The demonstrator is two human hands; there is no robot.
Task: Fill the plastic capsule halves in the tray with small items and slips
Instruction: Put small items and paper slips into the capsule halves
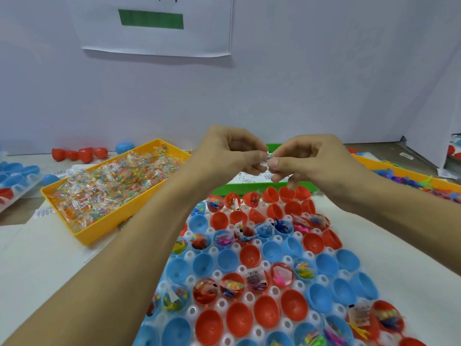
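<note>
Above the far edge of the tray, your left hand and right hand meet, both pinching one printed slip between thumb and fingertips. You probably hold it raised to fold or separate it before dropping it in. Below, red and blue halves sit upright in the sockets, so they stay open for loading; some hold toys and slips, many are bare. The green bin of slips lies just behind your hands. The yellow bin of packets sits to the left, within reach.
</note>
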